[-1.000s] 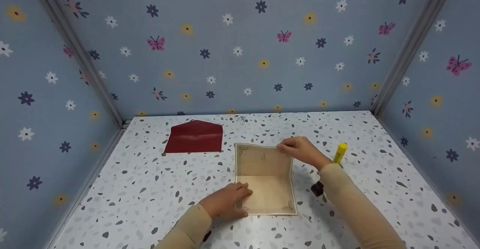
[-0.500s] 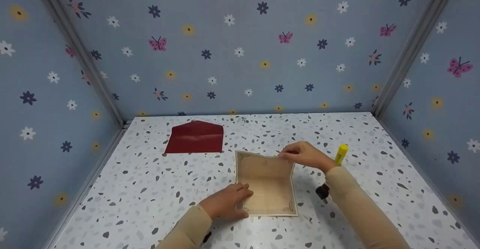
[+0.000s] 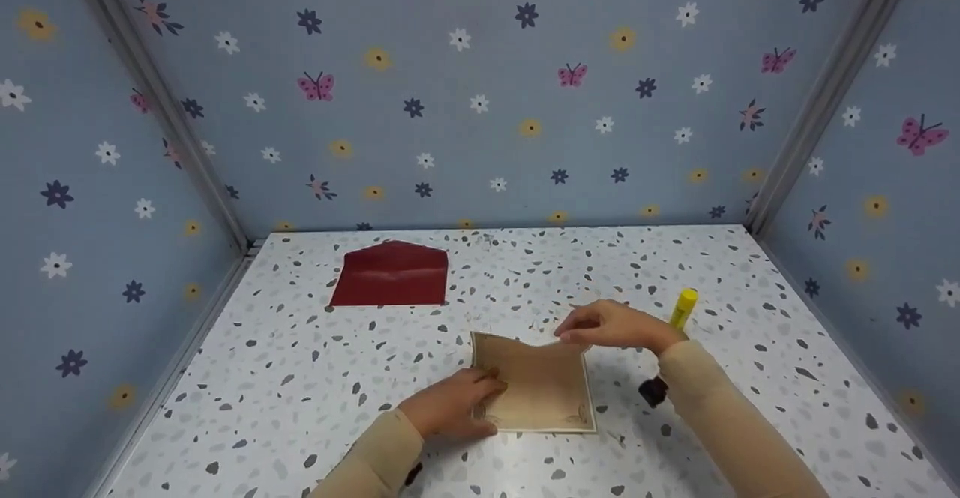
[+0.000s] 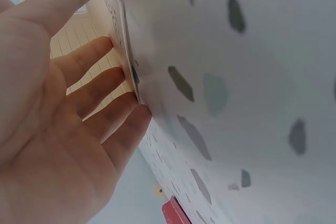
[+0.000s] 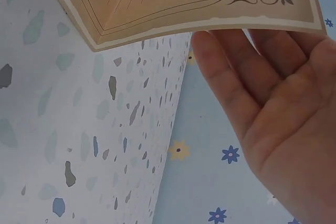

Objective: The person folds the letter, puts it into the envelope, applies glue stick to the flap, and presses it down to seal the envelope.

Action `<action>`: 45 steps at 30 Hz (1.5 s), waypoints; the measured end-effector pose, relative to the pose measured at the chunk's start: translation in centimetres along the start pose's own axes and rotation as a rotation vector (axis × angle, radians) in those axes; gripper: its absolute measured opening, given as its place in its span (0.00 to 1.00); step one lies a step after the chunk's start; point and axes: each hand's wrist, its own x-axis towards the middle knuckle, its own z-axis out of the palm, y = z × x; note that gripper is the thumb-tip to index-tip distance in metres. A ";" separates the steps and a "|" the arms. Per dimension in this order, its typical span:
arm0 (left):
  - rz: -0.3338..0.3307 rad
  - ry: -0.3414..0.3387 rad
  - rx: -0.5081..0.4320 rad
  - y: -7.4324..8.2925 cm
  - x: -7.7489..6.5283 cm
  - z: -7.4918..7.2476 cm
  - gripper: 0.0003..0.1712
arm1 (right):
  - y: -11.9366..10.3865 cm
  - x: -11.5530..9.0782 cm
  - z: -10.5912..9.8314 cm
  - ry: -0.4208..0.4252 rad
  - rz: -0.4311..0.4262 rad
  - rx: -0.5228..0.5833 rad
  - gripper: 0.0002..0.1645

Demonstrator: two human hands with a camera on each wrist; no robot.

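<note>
Right hand point(image 3: 619, 325): pinched the far edge of the tan sheet point(image 3: 536, 400) near its right corner, gap between thumb and fingers narrow. Left hand point(image 3: 454, 400): fingers extended and spread, resting on the sheet's left side and gripping nothing. Sheet location: front middle of the speckled table point(image 3: 285, 348), between the 2 hands; near part lay on the surface, far part was lifted and bent, its edge dipping in the middle. Right wrist view showed ruled lines, a pale border and corner scrollwork on it.

Surroundings: yellow tube point(image 3: 684, 304) was just behind the right wrist, its lower end hidden there. 1 small dark object point(image 3: 653, 391) showed just beside the right sleeve point(image 3: 735, 423); a 2nd dark piece point(image 3: 413, 473) showed at the edge of the left sleeve point(image 3: 375, 453). Identity of these 2 could not be told. Obstruction: left hand covered part of the sheet's left margin, including most of the near left corner. Blue-grey wall panels point(image 3: 450, 130) with flowers and butterflies enclosed the table at the back and on 2 sides.

Containers: 1 red envelope point(image 3: 390, 277), lying at the far left of the table, well apart from each hand, pointed end toward the back panel. Contents could not be seen.
</note>
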 end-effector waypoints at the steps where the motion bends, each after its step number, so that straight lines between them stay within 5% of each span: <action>1: 0.000 -0.008 -0.002 0.0 0.0 0.0 0.37 | 0.1 0.0 0.1 -0.006 0.003 0.004 0.22; 12: 0.034 -0.041 -0.075 -0.7 -0.1 -0.2 0.29 | 0.3 -0.6 1.0 -0.061 0.047 -0.026 0.22; 20: 0.085 0.107 0.049 -0.7 -0.8 0.2 0.27 | 0.6 -0.6 1.4 -0.089 0.073 -0.032 0.24; 25: 0.089 0.141 0.104 -0.7 -1.0 0.2 0.31 | 0.6 -0.6 1.6 -0.102 0.117 -0.049 0.23; 31: 0.062 0.093 0.106 -1.0 -1.2 0.0 0.31 | 1.0 -0.7 2.1 -0.116 0.098 -0.091 0.23; 41: -0.008 -0.058 -0.058 -1.7 -2.2 -1.0 0.31 | 1.3 -1.1 3.4 -0.137 0.157 -0.121 0.24; 45: 0.032 -0.065 -0.084 -2.0 -2.3 -1.2 0.31 | 1.2 -1.3 3.8 -0.138 0.118 -0.175 0.25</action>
